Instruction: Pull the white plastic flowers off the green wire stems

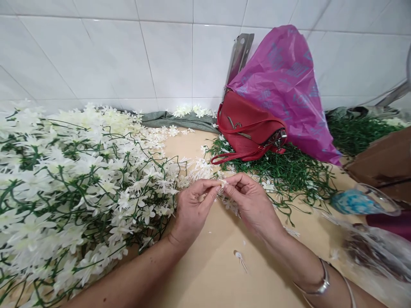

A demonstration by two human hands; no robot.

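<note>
My left hand and my right hand meet near the middle of the view. Both are closed in a pinch on one small white artificial flower, whose lower part the fingers partly hide. Just beyond the fingertips lie loose white blossoms and thin white stamens. To the left, close by my left hand, spreads a big heap of white artificial flowers on green stems. Bare green plastic stems lie past my right hand. A small white flower piece rests on the table between my forearms.
A red handbag sits on the green stems, against a purple plastic bag. At right are a cardboard box, a blue-patterned container and a clear plastic bag. White tiled wall closes off the back of the table.
</note>
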